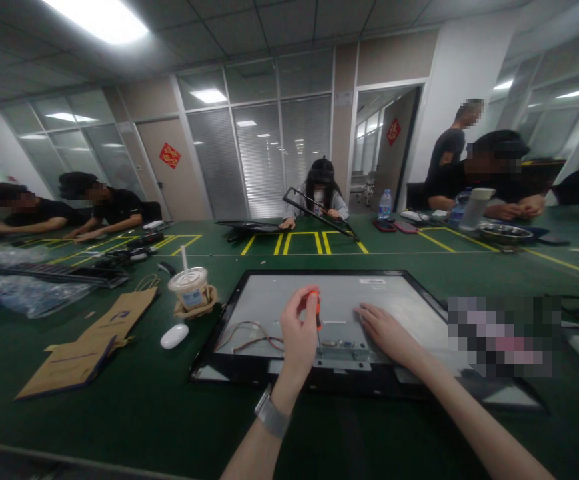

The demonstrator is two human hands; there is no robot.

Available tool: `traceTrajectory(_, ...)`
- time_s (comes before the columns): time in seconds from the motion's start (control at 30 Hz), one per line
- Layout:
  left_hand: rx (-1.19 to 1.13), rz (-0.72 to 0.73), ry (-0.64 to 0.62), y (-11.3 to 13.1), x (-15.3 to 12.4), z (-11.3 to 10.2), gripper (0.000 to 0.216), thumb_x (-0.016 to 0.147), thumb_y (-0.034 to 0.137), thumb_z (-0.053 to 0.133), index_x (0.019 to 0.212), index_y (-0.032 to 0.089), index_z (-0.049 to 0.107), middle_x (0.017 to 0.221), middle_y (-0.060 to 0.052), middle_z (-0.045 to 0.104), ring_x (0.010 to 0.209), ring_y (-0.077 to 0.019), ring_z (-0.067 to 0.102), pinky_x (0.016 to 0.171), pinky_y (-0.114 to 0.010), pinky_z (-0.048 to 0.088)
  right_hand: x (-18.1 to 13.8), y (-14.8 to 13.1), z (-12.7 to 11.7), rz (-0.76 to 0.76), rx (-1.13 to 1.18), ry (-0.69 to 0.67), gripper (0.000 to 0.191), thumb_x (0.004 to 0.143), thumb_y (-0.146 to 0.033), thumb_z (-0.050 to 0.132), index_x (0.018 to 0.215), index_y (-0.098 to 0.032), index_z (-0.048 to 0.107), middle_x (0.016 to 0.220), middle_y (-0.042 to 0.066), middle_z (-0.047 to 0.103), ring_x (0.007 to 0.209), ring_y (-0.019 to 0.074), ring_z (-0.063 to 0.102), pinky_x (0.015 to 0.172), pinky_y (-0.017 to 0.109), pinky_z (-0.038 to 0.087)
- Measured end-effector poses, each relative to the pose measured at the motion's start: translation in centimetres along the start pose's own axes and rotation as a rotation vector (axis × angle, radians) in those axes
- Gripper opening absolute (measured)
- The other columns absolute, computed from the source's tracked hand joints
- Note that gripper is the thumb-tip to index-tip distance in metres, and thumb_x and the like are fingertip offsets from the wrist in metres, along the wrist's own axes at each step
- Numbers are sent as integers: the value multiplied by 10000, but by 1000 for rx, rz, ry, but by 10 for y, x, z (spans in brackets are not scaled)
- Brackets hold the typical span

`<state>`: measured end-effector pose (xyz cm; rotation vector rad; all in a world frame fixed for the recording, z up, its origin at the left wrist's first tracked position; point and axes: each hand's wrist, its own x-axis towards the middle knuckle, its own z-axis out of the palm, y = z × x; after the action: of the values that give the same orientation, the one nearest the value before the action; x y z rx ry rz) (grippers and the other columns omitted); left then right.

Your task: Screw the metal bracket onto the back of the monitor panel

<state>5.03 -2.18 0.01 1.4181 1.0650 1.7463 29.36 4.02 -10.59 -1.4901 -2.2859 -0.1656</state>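
Observation:
A flat display panel with a black frame and a grey metal back lies face down on the green table. My left hand is closed round the orange handle of a screwdriver, held upright with its shaft pointing down. Below it is a metal bracket with connectors, near the panel's front edge; whether the tip touches it I cannot tell. My right hand lies flat on the metal back, fingers stretched out. Thin coloured wires curl across the panel's left part.
Left of the panel are a drink cup in a cardboard holder, a white mouse and brown paper bags. Plastic wrapping lies farther left. Across the table a person handles a black frame. Other people sit on both sides.

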Motion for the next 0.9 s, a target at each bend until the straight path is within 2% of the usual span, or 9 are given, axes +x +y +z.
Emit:
traceTrajectory(0.2,70,122,83,1,2,-2,152,891,310,643,922,195,738,969,-56,652,864,-166,636,782,-277,531,0,-1,-3,-2,37,10,405,982,-218,394,1298,-207,648,1358,151,646,1226,302,623,1048,522,497)
traceTrajectory(0.37,0,50,53,1,1,0,280,974,347,510,1013,197,743,1041,-81,696,944,-186,651,845,-303,521,0,0,0,-4,36,16,399,982,-222,398,1288,-191,651,1357,163,644,1225,306,622,1044,518,499)
traceTrajectory(0.5,-33,-4,11,-2,1,2,297,957,392,556,1085,187,728,985,-88,723,884,-190,665,792,-303,531,0,0,1,-12,9,17,415,987,-215,374,1300,-167,642,1357,173,642,1229,308,618,1046,520,497)
traceTrajectory(0.73,83,137,75,-1,2,-1,148,868,306,688,950,194,740,941,-46,636,829,-158,616,774,-274,523,0,0,-1,-10,43,22,396,987,-236,398,1290,-195,650,1347,164,652,1235,303,619,1048,520,495)
traceTrajectory(0.9,93,112,125,-1,1,-1,186,910,321,622,991,204,743,1015,-58,601,858,-159,613,778,-274,519,0,0,-2,-2,29,12,408,990,-233,382,1296,-189,648,1357,166,645,1231,303,623,1043,513,502)
